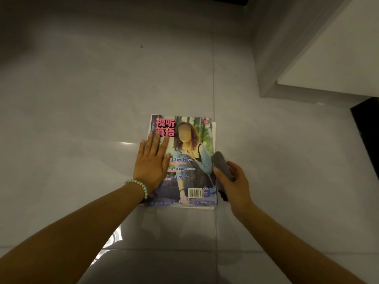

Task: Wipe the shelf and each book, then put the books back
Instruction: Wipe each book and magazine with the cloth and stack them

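Now we pin magazine (190,160) under left hand (150,165), fingers straight; right hand (235,185) clutches grey cloth (221,165); best wipe outward, lightly.

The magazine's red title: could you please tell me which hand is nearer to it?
Left. The left hand lies flat on the cover, fingertips touching the title; the right hand grips a grey cloth at the lower right edge.

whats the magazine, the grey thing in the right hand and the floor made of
Magazine: paper with a coated printed cover, going by the slight sheen and thin page edges at its lower side. Grey wad gripped by the right hand: probably soft matte cloth, rolled up; blur leaves it open. Floor: glazed tile or polished stone, judging by the straight joint lines and mirror-like reflections.
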The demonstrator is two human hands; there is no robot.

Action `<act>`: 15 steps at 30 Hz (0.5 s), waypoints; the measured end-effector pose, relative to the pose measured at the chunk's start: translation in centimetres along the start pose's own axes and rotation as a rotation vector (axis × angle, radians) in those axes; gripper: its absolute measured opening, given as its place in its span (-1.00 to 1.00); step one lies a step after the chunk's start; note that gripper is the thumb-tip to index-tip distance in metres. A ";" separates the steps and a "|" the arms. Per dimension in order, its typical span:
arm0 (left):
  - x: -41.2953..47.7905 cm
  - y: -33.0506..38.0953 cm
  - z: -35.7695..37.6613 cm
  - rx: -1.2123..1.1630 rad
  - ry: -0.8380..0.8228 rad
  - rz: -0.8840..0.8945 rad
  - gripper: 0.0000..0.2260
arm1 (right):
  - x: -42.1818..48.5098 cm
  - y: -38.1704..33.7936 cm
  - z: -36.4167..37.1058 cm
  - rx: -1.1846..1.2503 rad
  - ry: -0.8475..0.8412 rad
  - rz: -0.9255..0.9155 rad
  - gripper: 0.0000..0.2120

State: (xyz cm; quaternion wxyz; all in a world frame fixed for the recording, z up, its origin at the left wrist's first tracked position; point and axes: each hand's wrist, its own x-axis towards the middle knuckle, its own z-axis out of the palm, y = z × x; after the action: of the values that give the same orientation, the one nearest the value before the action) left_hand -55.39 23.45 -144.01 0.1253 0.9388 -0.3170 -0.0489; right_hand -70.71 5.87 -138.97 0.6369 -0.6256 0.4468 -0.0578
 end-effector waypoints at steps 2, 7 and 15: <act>0.1 0.7 0.2 0.005 0.008 0.007 -0.46 | 1.3 -1.4 -0.4 0.080 -0.074 0.157 -0.56; 0.3 1.8 0.5 -0.057 0.000 0.023 -0.47 | 2.0 -5.2 -2.8 0.102 -0.256 0.411 -0.75; 2.3 4.1 -2.1 -0.683 -0.243 -0.160 -0.42 | 0.7 -8.1 -0.2 0.086 -0.566 0.237 -0.78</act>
State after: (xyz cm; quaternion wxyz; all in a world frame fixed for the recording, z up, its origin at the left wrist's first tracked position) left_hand -55.58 19.29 -140.94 0.3887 0.8520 -0.2208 -0.2724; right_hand -66.50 3.55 -132.36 0.7644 -0.5328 0.3184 0.1745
